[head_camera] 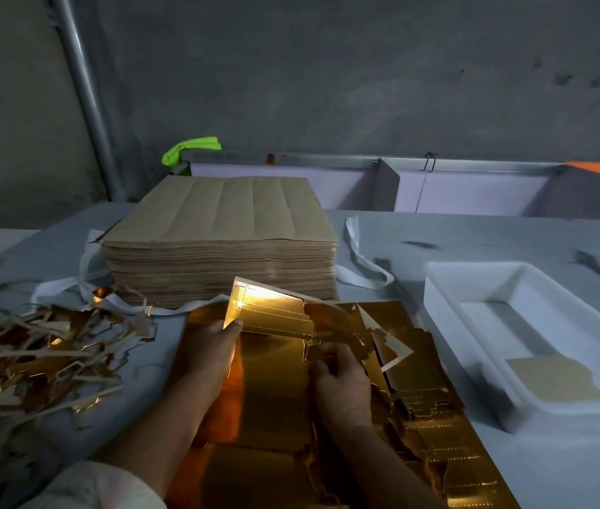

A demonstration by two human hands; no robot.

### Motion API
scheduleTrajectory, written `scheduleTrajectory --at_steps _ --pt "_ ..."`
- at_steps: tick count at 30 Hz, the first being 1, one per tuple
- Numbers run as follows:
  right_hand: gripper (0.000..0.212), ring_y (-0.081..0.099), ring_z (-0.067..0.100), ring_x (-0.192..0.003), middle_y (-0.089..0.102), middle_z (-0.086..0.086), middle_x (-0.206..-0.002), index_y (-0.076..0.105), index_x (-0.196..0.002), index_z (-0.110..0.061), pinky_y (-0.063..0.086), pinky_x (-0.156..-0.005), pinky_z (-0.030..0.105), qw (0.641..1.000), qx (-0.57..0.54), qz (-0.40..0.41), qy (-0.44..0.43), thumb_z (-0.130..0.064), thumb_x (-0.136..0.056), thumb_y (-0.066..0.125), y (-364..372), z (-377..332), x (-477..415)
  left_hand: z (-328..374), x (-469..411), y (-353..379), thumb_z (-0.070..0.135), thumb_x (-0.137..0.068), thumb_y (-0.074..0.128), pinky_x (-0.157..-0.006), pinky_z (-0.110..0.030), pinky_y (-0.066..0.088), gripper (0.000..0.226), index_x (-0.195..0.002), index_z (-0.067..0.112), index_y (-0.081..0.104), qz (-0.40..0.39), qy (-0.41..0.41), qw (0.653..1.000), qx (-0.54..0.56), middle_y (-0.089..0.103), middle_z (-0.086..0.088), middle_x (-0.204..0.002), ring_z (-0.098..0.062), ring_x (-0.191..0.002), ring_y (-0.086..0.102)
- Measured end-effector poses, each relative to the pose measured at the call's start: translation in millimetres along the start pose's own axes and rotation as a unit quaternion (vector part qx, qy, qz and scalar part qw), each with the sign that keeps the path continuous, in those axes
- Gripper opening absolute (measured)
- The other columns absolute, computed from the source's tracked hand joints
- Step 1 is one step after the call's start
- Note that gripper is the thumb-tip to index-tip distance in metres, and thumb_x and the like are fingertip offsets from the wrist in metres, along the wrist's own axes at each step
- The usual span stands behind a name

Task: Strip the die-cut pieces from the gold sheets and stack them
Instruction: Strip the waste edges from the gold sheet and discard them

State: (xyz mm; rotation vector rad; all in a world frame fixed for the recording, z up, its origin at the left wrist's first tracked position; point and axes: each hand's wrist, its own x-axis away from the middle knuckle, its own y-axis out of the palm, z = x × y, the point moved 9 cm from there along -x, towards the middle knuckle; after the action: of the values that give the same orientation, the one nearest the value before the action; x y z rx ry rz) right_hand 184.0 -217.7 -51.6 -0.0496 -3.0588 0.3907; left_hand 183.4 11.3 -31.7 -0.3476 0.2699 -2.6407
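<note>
A gold sheet [272, 391] lies on the table in front of me. My left hand [214, 347] pinches the near left corner of a die-cut gold piece [272, 310] and holds it lifted and tilted above the sheet. My right hand [340, 380] grips the gold waste edge beside that piece, fingers curled. To the right lies a stack of stripped gold pieces [427, 391], with a torn waste strip [390, 343] on it. A tall stack of sheets lying brown side up [221, 236] stands just behind.
A heap of stripped waste scraps [34, 358] covers the table at left. A white tray [449, 310] at right holds a brown-backed piece [555, 378]. White strapping [360, 262] trails round the tall stack. Open white boxes [474, 192] line the back edge.
</note>
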Motion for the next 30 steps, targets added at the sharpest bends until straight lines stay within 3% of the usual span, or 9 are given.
scheduleTrajectory --at_steps 4,10,16,18,30 --pt "0.019 0.063 0.018 -0.093 0.06 -0.006 -0.104 0.056 -0.1 -0.037 0.059 -0.085 0.045 0.997 -0.066 0.021 0.033 -0.019 -0.099 0.053 -6 5 -4 -2 2 -2 0.035 -0.099 0.054 -0.09 -0.047 0.048 0.016 -0.09 0.023 0.06 -0.005 -0.025 0.999 0.025 0.062 -0.015 -0.096 -0.035 -0.09 0.061" --pt "0.01 0.068 0.023 -0.084 0.066 0.003 -0.102 0.057 -0.105 -0.032 0.061 -0.072 0.039 0.988 -0.124 0.04 0.079 -0.028 -0.102 0.049 -10 12 -10 -6 0 -4 0.038 -0.098 0.054 -0.066 -0.033 0.042 0.018 -0.086 0.025 0.057 -0.009 -0.038 0.999 0.021 0.059 -0.011 -0.09 -0.029 -0.078 0.057" --pt "0.012 0.063 0.018 -0.072 0.067 0.008 -0.096 0.058 -0.101 -0.032 0.051 -0.058 0.029 0.991 -0.105 0.029 0.075 -0.036 -0.102 0.047 -8 10 -11 -5 2 -5 0.041 -0.097 0.055 -0.068 -0.034 0.043 0.017 -0.087 0.028 0.057 -0.012 -0.041 0.999 0.017 0.06 -0.011 -0.093 -0.03 -0.081 0.058" --pt "0.014 0.063 0.019 -0.073 0.066 0.007 -0.096 0.059 -0.102 -0.031 0.05 -0.06 0.03 0.993 -0.095 0.022 0.072 -0.038 -0.102 0.047 -8 9 -11 -5 3 -5 0.043 -0.097 0.055 -0.067 -0.034 0.043 0.017 -0.087 0.029 0.057 -0.014 -0.04 0.999 0.014 0.06 -0.011 -0.092 -0.03 -0.081 0.059" --pt "0.03 0.055 0.019 -0.067 0.063 0.012 -0.09 0.061 -0.107 -0.017 0.045 -0.056 0.029 0.988 -0.098 -0.032 0.118 -0.042 -0.102 0.046 -1 -1 -18 -6 10 -4 0.043 -0.097 0.053 -0.098 -0.053 0.047 0.028 -0.114 0.022 0.061 -0.026 -0.015 0.999 0.021 0.065 -0.013 -0.104 -0.035 -0.098 0.062"
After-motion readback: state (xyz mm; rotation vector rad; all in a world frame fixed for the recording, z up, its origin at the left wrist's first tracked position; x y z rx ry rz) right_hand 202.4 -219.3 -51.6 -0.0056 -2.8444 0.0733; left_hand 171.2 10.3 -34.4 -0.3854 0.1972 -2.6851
